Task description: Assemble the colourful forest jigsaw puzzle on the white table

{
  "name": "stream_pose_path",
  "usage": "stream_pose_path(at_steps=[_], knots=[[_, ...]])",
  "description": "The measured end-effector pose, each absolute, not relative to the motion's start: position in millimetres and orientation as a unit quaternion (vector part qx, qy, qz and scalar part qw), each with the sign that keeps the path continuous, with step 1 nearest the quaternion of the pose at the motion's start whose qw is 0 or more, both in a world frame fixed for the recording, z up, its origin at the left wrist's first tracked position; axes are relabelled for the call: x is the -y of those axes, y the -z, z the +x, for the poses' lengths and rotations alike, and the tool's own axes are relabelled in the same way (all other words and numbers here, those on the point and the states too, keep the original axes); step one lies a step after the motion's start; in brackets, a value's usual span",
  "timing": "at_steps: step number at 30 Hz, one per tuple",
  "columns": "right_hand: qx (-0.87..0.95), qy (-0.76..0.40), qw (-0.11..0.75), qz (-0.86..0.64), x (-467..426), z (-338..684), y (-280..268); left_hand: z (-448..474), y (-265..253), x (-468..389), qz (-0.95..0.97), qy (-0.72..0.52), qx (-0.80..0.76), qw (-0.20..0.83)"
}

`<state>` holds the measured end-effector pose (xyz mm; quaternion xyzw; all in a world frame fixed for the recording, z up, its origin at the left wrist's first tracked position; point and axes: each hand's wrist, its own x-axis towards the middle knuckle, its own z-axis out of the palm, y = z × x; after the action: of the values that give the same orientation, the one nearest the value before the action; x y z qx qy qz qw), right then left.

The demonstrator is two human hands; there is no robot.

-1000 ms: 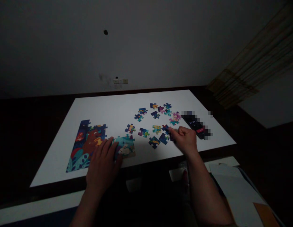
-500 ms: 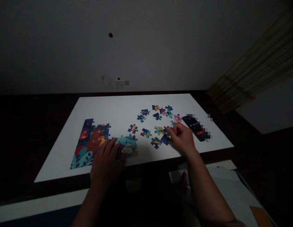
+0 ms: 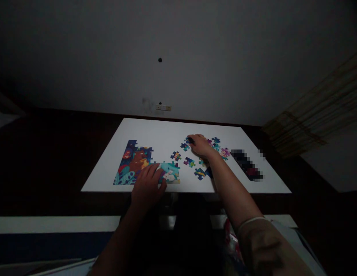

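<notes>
My left hand (image 3: 148, 184) lies flat with fingers extended over the lower edge of a partly joined jigsaw puzzle (image 3: 135, 166) showing a bear and a white rabbit. It covers part of the bottom row. My right hand (image 3: 200, 146) reaches to the back of the loose pieces, its fingers pinched on a dark puzzle piece (image 3: 190, 140). Close by its fingertips lies a loose blue piece (image 3: 184, 147). Nearer me are a multicoloured piece (image 3: 176, 156), a green and purple piece (image 3: 189, 162) and a blue and yellow piece (image 3: 199, 174). My right forearm hides some others.
The white table (image 3: 103, 153) carries everything. A dark phone (image 3: 246, 165), partly pixelated, lies right of the loose pieces. Beyond the pinched hand are a pink piece (image 3: 225, 152) and a blue piece (image 3: 215, 140). A wall stands behind the table; a curtain (image 3: 305, 119) hangs at right.
My right hand has moved away from me and left, from the near dark pieces to the far ones. My left hand stays on the joined puzzle. The view has shifted.
</notes>
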<state>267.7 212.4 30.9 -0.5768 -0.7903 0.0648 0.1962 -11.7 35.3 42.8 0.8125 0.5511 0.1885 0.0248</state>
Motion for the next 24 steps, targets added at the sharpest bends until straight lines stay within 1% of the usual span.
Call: stream_pose_path(at_steps=[4,9,17,24], knots=[[0.788,-0.058,0.198,-0.58,-209,272,-28,-14,-44,-33,0.811,-0.196,-0.55,0.028],[0.79,-0.086,0.228,-0.563,-204,283,-30,-15,-43,-32,0.809,-0.224,-0.542,0.032],[0.758,-0.102,0.274,-0.584,-192,286,-34,-15,-38,-33,0.802,-0.241,-0.545,0.032],[0.757,-0.084,0.263,-0.593,-181,284,-37,-14,-40,-32,0.806,-0.237,-0.542,0.029]])
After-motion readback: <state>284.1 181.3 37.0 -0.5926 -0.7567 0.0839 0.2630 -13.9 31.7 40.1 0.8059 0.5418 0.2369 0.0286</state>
